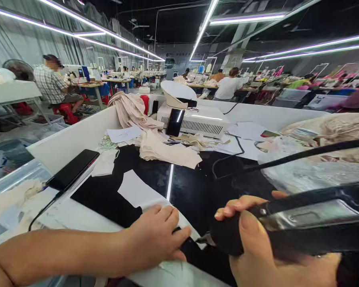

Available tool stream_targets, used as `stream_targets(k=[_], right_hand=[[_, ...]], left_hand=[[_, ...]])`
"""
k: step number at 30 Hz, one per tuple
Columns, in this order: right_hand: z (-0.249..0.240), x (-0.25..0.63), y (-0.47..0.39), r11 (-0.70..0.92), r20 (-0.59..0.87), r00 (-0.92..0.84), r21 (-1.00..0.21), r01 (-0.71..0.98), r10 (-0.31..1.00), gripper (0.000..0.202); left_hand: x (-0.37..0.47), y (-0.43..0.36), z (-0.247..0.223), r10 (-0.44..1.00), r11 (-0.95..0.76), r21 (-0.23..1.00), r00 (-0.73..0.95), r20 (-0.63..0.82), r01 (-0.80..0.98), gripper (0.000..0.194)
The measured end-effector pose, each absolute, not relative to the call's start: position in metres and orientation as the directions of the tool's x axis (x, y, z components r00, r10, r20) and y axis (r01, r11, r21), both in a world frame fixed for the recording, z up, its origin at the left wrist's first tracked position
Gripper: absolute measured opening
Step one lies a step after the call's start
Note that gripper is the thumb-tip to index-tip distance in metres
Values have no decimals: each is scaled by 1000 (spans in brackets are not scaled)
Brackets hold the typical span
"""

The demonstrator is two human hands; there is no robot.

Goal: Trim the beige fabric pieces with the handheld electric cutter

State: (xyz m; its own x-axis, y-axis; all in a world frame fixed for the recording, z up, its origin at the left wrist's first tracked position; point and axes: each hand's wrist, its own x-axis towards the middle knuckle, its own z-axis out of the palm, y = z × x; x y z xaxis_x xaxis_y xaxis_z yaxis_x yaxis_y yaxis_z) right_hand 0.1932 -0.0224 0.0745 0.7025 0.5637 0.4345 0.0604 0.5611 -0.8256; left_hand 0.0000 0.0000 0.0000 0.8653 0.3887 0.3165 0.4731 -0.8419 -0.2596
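My left hand (158, 235) lies palm down near the front edge of the glossy black work surface (197, 183), fingers bent over a white curved pattern piece (140, 189) and pressing on it. Something dark shows under its fingertips. On the right, my right hand (257, 243) is wrapped round a black handheld tool (308, 223) with a metal plate on its side. The tool's rounded black end and a small metallic tip (208, 239) sit at the lower end of the white piece. A black cord (302, 157) passes above the tool.
Stacked beige fabric pieces (167, 149) lie behind the white piece. Further back are a propped phone (175, 122) and a white vented box (197, 119). Another phone (73, 169) rests at left. Plastic-wrapped fabric (302, 171) lies at right. People (52, 81) sit at distant tables.
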Motion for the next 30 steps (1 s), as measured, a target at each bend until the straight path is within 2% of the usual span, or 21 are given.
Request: stream_targets(k=[4,9,16,24,27,30], right_hand=[[93,204,-21,549,416,646,-836,-7,641,60],[89,192,-9,635,456,678,-772,-21,577,57],[88,189,-6,669,505,641,-743,-16,577,54],[90,188,-8,652,482,653,-758,-24,584,50],[88,187,-5,659,465,657,-749,-66,594,54],[85,189,-2,667,492,643,-744,-40,587,55]], left_hand=[[3,-2,1,402,-855,-226,872,278,467,62],[-5,-11,0,389,-867,-190,865,316,460,64],[-5,-20,9,386,-882,-154,870,306,445,66],[-7,-19,8,388,-907,-40,868,310,419,68],[-9,-20,10,380,-911,-37,872,309,410,67],[-8,-20,11,362,-916,-46,869,337,400,67]])
